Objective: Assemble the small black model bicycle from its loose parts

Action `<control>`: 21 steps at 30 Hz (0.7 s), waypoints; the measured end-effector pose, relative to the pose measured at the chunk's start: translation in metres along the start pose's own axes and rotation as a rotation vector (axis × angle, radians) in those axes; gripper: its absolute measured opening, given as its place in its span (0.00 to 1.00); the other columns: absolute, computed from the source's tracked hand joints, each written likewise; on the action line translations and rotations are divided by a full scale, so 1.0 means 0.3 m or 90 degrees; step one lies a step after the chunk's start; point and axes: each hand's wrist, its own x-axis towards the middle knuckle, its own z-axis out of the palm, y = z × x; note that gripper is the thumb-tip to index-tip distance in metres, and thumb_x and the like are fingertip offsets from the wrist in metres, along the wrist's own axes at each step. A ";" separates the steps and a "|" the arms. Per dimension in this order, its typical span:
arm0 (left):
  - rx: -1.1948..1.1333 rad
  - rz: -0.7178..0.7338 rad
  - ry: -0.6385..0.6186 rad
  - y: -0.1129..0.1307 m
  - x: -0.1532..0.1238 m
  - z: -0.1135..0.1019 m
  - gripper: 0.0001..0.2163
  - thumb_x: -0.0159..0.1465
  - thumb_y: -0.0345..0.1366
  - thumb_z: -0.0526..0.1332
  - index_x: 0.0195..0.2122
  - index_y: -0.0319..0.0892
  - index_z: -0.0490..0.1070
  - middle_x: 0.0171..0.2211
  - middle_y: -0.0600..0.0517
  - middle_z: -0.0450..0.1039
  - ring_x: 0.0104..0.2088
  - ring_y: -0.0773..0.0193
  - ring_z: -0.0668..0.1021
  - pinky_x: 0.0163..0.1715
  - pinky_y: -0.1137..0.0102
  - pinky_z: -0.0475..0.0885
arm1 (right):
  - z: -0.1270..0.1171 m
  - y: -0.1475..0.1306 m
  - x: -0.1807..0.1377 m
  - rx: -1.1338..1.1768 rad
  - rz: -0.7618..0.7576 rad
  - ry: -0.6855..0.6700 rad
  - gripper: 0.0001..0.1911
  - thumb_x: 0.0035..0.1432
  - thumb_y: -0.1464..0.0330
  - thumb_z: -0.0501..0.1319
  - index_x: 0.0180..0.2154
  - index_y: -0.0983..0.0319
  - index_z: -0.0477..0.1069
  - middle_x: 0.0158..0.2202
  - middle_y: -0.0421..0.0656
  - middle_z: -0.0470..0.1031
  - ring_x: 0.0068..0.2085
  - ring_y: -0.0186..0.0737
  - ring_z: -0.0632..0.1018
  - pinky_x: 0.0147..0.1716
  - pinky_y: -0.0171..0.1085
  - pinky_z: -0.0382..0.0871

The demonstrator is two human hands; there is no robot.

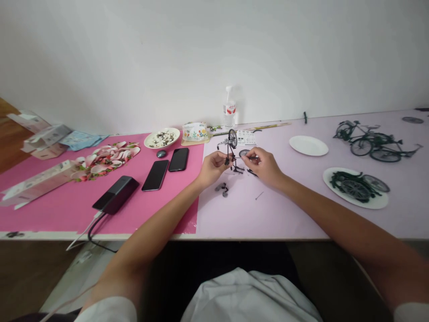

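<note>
Head view: I am watching the left hand (214, 166) at mid-frame, its fingers closing narrowly on the lower part of the model (231, 144), a small dark bike frame standing upright with one wheel at the top. The model is sitting just right of and above that hand, its foot touching the lilac mat (295, 210). The right hand (265, 166) is pinching a thin rod (252, 158), whose tip is pointing left toward the model's middle; I cannot tell whether the two are touching. Loose parts (222, 188) are lying just below the left hand and a pin (259, 195) below the right. Two phones (156, 175) and a power bank (116, 194) are lying on the pink mat (50, 210) at left. At right, a plate (309, 145) and finished bikes (372, 143) are sitting well apart from both hands.
</note>
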 end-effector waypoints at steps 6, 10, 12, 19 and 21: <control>0.009 -0.003 0.001 -0.001 -0.003 0.002 0.26 0.50 0.50 0.82 0.36 0.39 0.72 0.46 0.43 0.83 0.48 0.55 0.84 0.53 0.57 0.76 | -0.001 0.006 -0.001 -0.001 -0.008 0.006 0.16 0.64 0.53 0.68 0.33 0.57 0.72 0.34 0.44 0.78 0.30 0.40 0.74 0.33 0.42 0.72; 0.007 -0.003 0.007 -0.005 -0.001 0.001 0.26 0.49 0.50 0.82 0.36 0.39 0.72 0.45 0.43 0.82 0.49 0.54 0.84 0.55 0.55 0.76 | 0.000 0.016 -0.005 0.004 -0.012 0.002 0.16 0.64 0.51 0.68 0.36 0.57 0.74 0.36 0.45 0.79 0.31 0.40 0.75 0.32 0.41 0.72; 0.006 -0.005 0.007 -0.006 0.000 -0.001 0.27 0.49 0.51 0.82 0.36 0.40 0.72 0.46 0.42 0.82 0.52 0.52 0.84 0.57 0.53 0.76 | 0.001 0.025 -0.005 0.002 -0.019 0.000 0.16 0.64 0.51 0.68 0.36 0.56 0.75 0.37 0.45 0.79 0.32 0.41 0.76 0.32 0.41 0.72; 0.003 -0.011 0.008 0.001 -0.001 -0.002 0.27 0.48 0.50 0.82 0.37 0.39 0.72 0.45 0.42 0.83 0.50 0.51 0.85 0.58 0.50 0.75 | 0.003 0.042 -0.003 0.000 -0.020 0.000 0.19 0.64 0.48 0.67 0.37 0.57 0.76 0.39 0.47 0.80 0.36 0.45 0.78 0.34 0.43 0.73; 0.003 -0.010 0.005 0.005 -0.004 0.002 0.27 0.49 0.50 0.82 0.37 0.39 0.72 0.44 0.43 0.83 0.51 0.51 0.85 0.59 0.50 0.75 | 0.001 0.035 -0.003 0.004 -0.009 -0.002 0.20 0.64 0.47 0.67 0.37 0.57 0.76 0.39 0.47 0.80 0.35 0.44 0.78 0.35 0.44 0.73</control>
